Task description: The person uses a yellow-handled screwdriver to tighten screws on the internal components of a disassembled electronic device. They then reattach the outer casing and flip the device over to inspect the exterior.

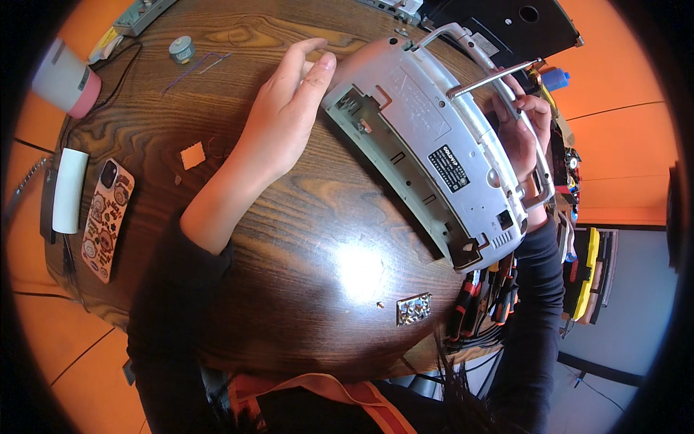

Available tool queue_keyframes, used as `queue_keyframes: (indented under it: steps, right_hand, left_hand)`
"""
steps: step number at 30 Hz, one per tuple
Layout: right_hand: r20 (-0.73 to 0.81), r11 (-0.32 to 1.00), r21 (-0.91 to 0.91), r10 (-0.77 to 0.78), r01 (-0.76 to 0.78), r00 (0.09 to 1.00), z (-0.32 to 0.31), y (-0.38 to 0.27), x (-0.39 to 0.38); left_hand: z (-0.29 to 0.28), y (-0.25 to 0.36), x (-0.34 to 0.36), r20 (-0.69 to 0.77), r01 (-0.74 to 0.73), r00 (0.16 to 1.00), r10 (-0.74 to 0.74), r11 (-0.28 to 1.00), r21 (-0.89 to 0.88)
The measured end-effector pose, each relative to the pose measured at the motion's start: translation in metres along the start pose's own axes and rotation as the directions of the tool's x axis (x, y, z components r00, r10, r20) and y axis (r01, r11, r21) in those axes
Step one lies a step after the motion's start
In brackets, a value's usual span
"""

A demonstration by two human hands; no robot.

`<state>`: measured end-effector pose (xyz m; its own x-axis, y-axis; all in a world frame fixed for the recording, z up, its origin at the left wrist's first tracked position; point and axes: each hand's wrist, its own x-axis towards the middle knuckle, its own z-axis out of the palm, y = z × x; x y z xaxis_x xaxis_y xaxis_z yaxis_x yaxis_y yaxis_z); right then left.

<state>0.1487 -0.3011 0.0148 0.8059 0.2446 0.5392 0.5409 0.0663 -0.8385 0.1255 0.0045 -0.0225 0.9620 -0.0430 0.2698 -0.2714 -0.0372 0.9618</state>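
A silver portable radio (426, 123) with a carry handle (538, 155) and a telescopic antenna (499, 77) is tilted over the table, its back toward me. Along its lower side the long battery compartment (408, 181) lies uncovered, with metal contacts at its ends. My right hand (524, 126) grips the radio at the far right, fingers reaching round the handle; part of that hand is hidden behind the handle and casing. My left hand (289, 108) is beside the radio's left end, fingers stretched out, thumb close to the casing. Whether the thumb touches it, I cannot tell.
On the dark wooden table are a patterned metal plate (414, 309), a phone in a sticker-covered case (108, 220), a small square piece (192, 155), a small round jar (181, 50) and a pink-and-white cup (69, 79). Pliers (466, 307) lie at the right edge.
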Motion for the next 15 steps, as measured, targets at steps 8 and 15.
queue_keyframes:
  steps: [8,15]
  right_hand:
    - [0.098,0.999,0.045,0.002,-0.006,0.995,0.012,-0.003,-0.001]
    - [0.152,0.989,0.146,0.013,-0.036,0.988,0.030,-0.002,0.007]
  left_hand:
    - [-0.007,0.008,0.000,-0.108,0.140,0.986,-0.127,0.984,0.113]
    - [-0.012,0.016,0.013,0.199,0.104,0.977,-0.072,0.982,-0.155]
